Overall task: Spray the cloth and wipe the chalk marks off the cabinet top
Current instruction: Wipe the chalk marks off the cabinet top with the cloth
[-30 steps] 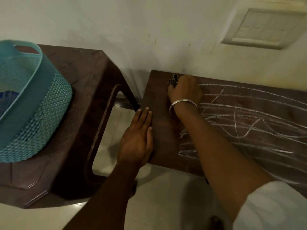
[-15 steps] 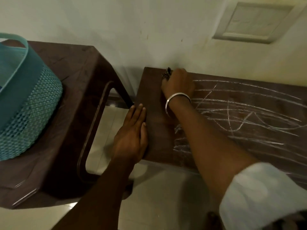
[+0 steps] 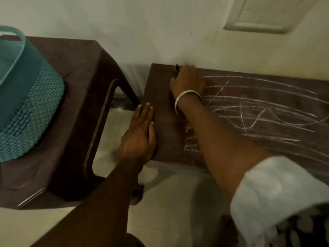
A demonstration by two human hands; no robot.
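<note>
The right hand curls round a dark cloth at the far left corner of the smooth brown cabinet top; only a crumpled tip shows. The left hand lies flat, fingers straight, on the left edge. Scratchy white chalk marks run off toward the right edge.

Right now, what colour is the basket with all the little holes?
The basket is teal, shown best in the head view.

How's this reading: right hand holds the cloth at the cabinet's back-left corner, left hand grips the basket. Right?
No. Head view: the left hand lies flat on the cabinet top, apart from the basket. The right hand does hold the cloth at the back-left corner.
</note>
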